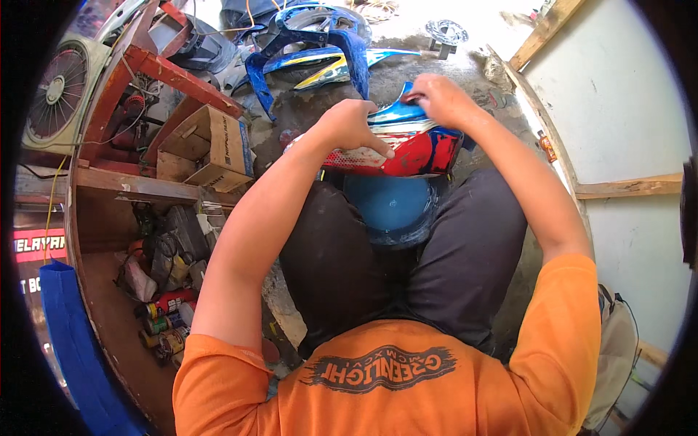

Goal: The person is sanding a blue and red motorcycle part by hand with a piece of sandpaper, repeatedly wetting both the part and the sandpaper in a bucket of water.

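A painted motorcycle body panel point(420, 152) in red, white and blue lies across the space above my knees. My left hand point(354, 128) grips its left part, the thumb spread over the near face and the other fingers behind the top edge. At the raised blue upper part, my right hand point(444, 101) has its fingers curled against the surface. Whether anything is under those fingertips is hidden. Below the panel, between my legs, stands a blue tub point(390, 204) of bluish water; the panel covers its far rim.
Blue plastic fairings point(354, 57) and a brake disc point(447, 32) lie farther out on the wet floor. To the left are an open cardboard box point(218, 147), a red frame point(174, 76), a fan point(54, 90) and a shelf with spray cans point(169, 302). A white wall point(627, 109) borders the right.
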A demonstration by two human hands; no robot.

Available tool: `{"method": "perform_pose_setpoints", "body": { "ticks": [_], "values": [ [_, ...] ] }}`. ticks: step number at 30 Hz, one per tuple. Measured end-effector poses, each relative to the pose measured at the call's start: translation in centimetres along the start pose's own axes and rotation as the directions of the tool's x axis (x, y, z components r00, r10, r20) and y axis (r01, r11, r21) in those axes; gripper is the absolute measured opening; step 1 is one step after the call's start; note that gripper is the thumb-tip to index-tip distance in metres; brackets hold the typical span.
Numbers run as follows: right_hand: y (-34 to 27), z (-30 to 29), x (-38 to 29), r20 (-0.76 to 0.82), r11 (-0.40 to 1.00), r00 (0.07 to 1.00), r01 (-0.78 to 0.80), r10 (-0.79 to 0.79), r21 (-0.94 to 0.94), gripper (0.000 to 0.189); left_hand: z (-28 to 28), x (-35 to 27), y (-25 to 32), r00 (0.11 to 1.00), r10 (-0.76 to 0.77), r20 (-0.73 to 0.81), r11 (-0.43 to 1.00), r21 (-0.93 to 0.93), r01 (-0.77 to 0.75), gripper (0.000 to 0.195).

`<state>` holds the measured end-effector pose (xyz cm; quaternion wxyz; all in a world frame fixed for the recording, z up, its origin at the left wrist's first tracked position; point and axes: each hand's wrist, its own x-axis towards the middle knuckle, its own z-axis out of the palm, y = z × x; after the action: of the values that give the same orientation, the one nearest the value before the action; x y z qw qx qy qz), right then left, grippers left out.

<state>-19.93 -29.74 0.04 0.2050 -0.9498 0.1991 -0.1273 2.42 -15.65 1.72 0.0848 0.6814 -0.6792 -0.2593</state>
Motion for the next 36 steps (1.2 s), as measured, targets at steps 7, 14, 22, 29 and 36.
{"method": "perform_pose_setpoints", "body": {
  "ticks": [7,14,22,29,36],
  "values": [
    [-1.6,-0.7,-0.5,0.062,0.976,0.992,0.099,-0.113,0.195,0.028,0.2,-0.2,-0.4,0.999,0.023,-0.031,0.999,0.025,-0.022,0.095],
    [-3.3,-0.2,0.0,0.104,0.974,0.981,0.142,-0.162,0.177,0.028,0.1,-0.2,-1.9,0.997,0.038,0.060,0.999,0.027,-0.040,0.115],
    [-1.8,0.3,-0.7,0.051,0.986,0.985,0.163,-0.165,0.046,0.027,0.0,-0.7,-0.8,0.997,0.030,0.076,0.999,0.024,-0.032,0.107],
    [-0.8,-0.3,-0.9,0.003,0.984,1.000,0.008,-0.008,-0.179,0.034,0.2,-0.3,-2.7,0.972,-0.008,0.235,0.998,-0.057,0.022,0.098],
    [-1.1,-0.2,-0.1,0.072,0.975,0.992,0.116,-0.104,-0.189,0.032,0.6,-0.2,-3.0,0.972,0.016,0.236,0.996,-0.090,0.006,0.090]
  ]
}}
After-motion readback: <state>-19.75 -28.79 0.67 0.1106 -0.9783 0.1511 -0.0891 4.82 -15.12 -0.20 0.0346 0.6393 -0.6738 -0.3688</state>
